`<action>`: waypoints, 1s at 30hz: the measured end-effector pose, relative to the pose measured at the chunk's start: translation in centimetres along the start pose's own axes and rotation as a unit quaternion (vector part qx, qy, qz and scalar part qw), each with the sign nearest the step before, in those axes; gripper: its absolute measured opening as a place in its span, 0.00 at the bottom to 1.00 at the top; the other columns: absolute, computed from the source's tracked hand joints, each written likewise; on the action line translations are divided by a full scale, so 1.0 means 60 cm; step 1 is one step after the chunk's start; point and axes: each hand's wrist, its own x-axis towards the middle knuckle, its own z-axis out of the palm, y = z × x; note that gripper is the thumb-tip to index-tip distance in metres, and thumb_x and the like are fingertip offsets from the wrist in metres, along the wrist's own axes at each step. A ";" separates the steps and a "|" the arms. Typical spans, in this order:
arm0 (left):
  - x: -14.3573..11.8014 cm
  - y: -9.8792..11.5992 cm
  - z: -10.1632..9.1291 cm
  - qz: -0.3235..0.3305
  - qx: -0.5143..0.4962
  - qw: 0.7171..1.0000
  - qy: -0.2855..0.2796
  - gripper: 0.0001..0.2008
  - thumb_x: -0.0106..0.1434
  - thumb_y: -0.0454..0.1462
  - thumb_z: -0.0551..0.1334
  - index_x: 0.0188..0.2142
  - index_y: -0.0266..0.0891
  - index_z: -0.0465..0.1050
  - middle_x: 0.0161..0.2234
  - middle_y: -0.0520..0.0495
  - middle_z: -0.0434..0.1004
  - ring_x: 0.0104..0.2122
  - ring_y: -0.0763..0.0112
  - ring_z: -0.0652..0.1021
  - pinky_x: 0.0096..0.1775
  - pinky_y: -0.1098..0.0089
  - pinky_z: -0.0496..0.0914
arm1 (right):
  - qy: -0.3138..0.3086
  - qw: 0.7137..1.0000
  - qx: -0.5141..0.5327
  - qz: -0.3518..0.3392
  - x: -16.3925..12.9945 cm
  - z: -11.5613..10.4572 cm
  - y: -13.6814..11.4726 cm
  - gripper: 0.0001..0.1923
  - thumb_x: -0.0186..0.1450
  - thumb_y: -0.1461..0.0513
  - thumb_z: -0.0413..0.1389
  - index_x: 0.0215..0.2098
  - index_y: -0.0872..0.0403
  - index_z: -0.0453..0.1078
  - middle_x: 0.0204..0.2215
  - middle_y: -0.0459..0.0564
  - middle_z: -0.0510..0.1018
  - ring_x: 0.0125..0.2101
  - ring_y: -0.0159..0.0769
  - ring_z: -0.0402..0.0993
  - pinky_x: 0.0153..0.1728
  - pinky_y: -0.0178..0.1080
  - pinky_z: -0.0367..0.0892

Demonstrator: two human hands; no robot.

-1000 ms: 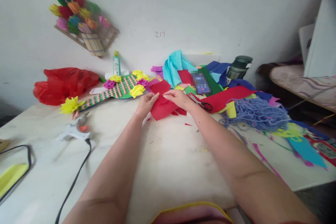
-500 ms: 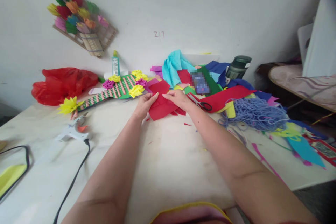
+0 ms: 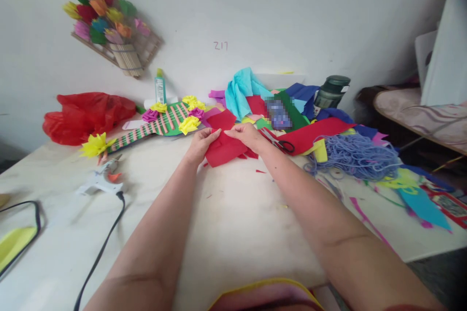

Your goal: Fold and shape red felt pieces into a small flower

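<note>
Both hands pinch a red crepe paper piece (image 3: 226, 149) just above the middle of the table. My left hand (image 3: 201, 144) is closed on its left side, thumb and fingertips together. On the other side my right hand (image 3: 245, 135) grips it the same way, a small gap between the two thumbs. More red paper lies behind and under it, so its exact outline is hard to tell. Scissors (image 3: 279, 142) with black handles rest right of my right hand. Small red scraps (image 3: 260, 171) lie on the table nearby.
A green guitar-shaped craft (image 3: 153, 126) with paper flowers lies at the left. In front of it stands a glue gun (image 3: 100, 180) with a black cord. Blue yarn (image 3: 359, 158), a phone (image 3: 279, 112) and a dark green jar (image 3: 332, 91) are at the right.
My hands stay almost in place on the red crepe paper, with only a slight shift of the fingers. The view has tilted very slightly.
</note>
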 end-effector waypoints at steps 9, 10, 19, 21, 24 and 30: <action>0.000 0.002 0.000 0.007 0.005 1.000 -0.001 0.16 0.47 0.46 0.69 0.24 0.37 0.67 0.19 0.54 0.71 0.17 0.78 0.69 0.20 0.77 0.60 | -0.033 0.999 0.008 0.018 -0.003 0.001 -0.009 0.21 0.49 0.47 0.60 0.20 0.56 0.63 0.17 0.40 0.61 0.21 0.26 0.55 0.23 0.33 0.52; 0.000 0.003 0.001 0.008 0.009 1.000 -0.002 0.16 0.47 0.46 0.69 0.24 0.37 0.67 0.19 0.54 0.71 0.17 0.79 0.68 0.19 0.77 0.60 | -0.036 0.999 0.006 0.016 -0.003 0.002 -0.009 0.20 0.49 0.48 0.60 0.20 0.56 0.63 0.17 0.40 0.61 0.21 0.26 0.55 0.23 0.33 0.52; 0.002 0.003 0.004 0.034 0.041 0.999 0.001 0.17 0.48 0.46 0.68 0.20 0.36 0.66 0.18 0.54 0.68 0.16 0.80 0.65 0.19 0.76 0.57 | -0.029 0.999 -0.009 -0.020 -0.001 0.004 -0.009 0.16 0.53 0.53 0.57 0.19 0.56 0.63 0.17 0.39 0.59 0.21 0.26 0.54 0.25 0.33 0.50; 0.002 0.004 0.004 0.034 0.045 0.998 0.003 0.17 0.48 0.46 0.68 0.20 0.36 0.66 0.17 0.54 0.67 0.16 0.80 0.64 0.19 0.76 0.56 | -0.034 0.999 -0.009 -0.020 -0.002 0.004 -0.011 0.17 0.53 0.51 0.57 0.19 0.56 0.63 0.18 0.39 0.59 0.22 0.26 0.54 0.25 0.33 0.50; 0.002 0.005 0.004 0.022 0.043 0.999 0.003 0.17 0.47 0.46 0.68 0.20 0.36 0.66 0.17 0.55 0.65 0.16 0.80 0.63 0.19 0.76 0.55 | -0.042 0.999 -0.012 -0.018 -0.003 0.006 -0.013 0.19 0.52 0.49 0.58 0.19 0.56 0.62 0.17 0.39 0.58 0.21 0.25 0.52 0.25 0.33 0.49; 0.006 -0.002 0.004 0.028 0.075 0.997 0.012 0.21 0.51 0.50 0.65 0.18 0.37 0.61 0.16 0.55 0.62 0.16 0.80 0.61 0.19 0.75 0.54 | -0.038 0.999 -0.009 -0.018 -0.005 0.008 -0.019 0.20 0.51 0.49 0.58 0.19 0.57 0.63 0.18 0.40 0.59 0.22 0.25 0.54 0.25 0.33 0.50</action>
